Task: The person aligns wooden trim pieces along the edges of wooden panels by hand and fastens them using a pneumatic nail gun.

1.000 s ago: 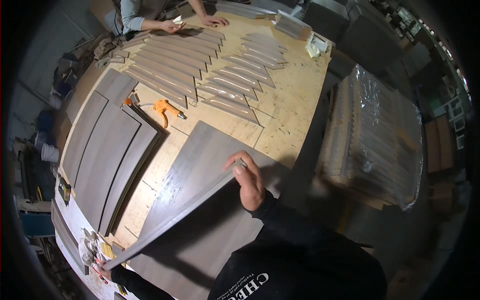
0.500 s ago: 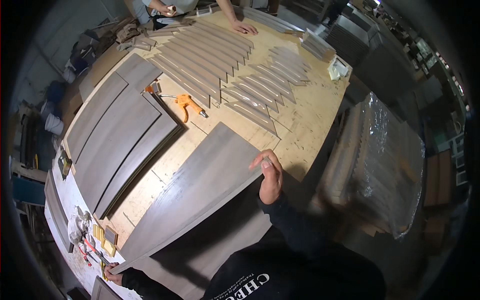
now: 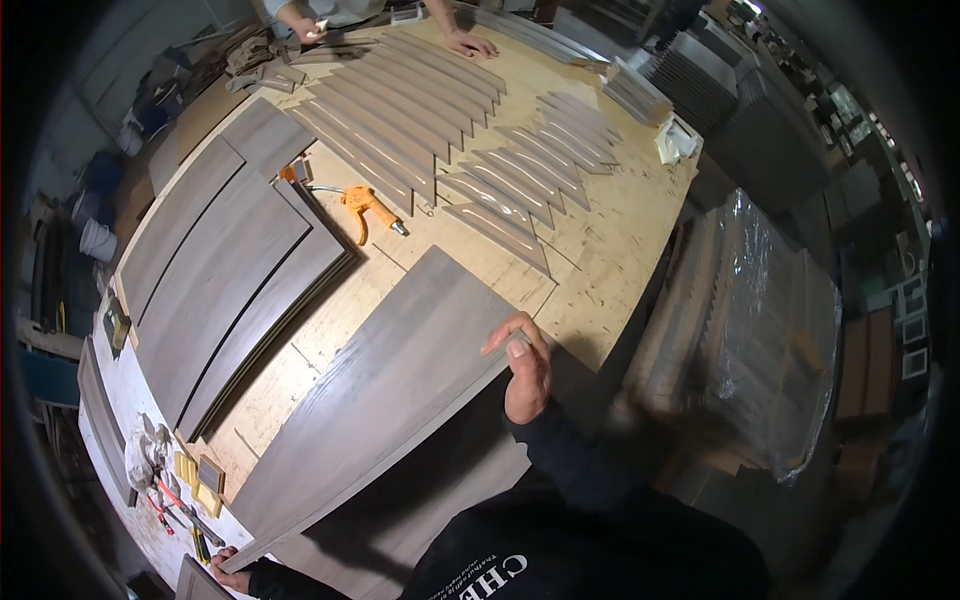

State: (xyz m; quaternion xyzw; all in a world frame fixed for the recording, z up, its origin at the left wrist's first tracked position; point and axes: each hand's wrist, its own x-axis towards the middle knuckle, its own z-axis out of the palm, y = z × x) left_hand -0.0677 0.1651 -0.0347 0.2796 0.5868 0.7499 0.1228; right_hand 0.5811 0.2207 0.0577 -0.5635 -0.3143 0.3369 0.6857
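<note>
A large grey wood-grain panel (image 3: pixel 385 375) lies over the near edge of the work table, held at both ends. My right hand (image 3: pixel 525 370) grips its right corner, fingers on the top face and thumb by the edge. At the lower left, my left hand (image 3: pixel 233 574) is closed on the panel's other end; some of its fingers are hidden. Beyond the panel, an orange trigger gun (image 3: pixel 368 210) with a metal tip rests on the table. To the left stand stacked grey panels (image 3: pixel 235 270). Below the held panel, another grey board shows in shadow.
Rows of grey strips (image 3: pixel 390 110) with pale glossy lines cover the far part of the table (image 3: pixel 600 270). Another person's hand (image 3: pixel 470 44) rests there. At the lower left are yellow blocks (image 3: pixel 205 485) and pliers-like tools. A plastic-wrapped stack (image 3: pixel 750 340) stands right of the table.
The view has shifted slightly. Both my hands keep their hold on the panel, which appears a little lower and farther left. The other person's raised hand has moved slightly.
</note>
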